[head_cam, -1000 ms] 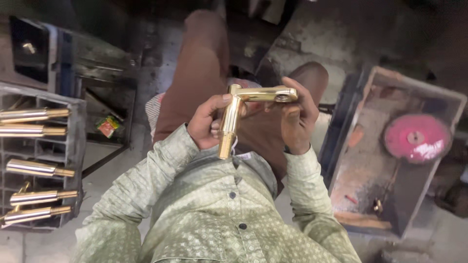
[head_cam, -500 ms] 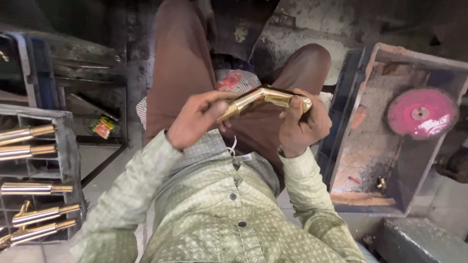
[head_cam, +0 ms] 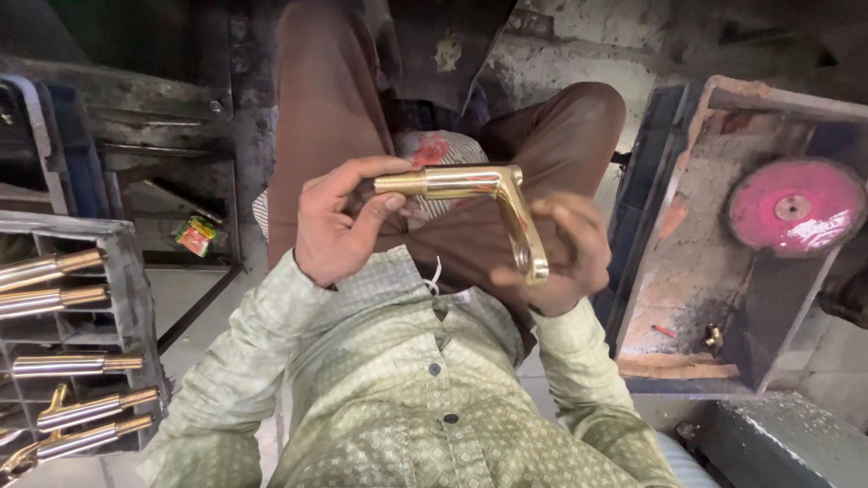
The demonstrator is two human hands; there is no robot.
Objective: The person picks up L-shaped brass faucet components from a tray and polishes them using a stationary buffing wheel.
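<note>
Left hand (head_cam: 339,226) fingers pinch the brass fitting's (head_cam: 479,203) threaded end; right hand (head_cam: 561,258) fingers curl loosely behind its bent end.

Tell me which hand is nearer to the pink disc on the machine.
The right hand is nearer: it holds the brass fitting at its bent end, beside the pink disc. The left hand grips the threaded end, farther away.
</note>
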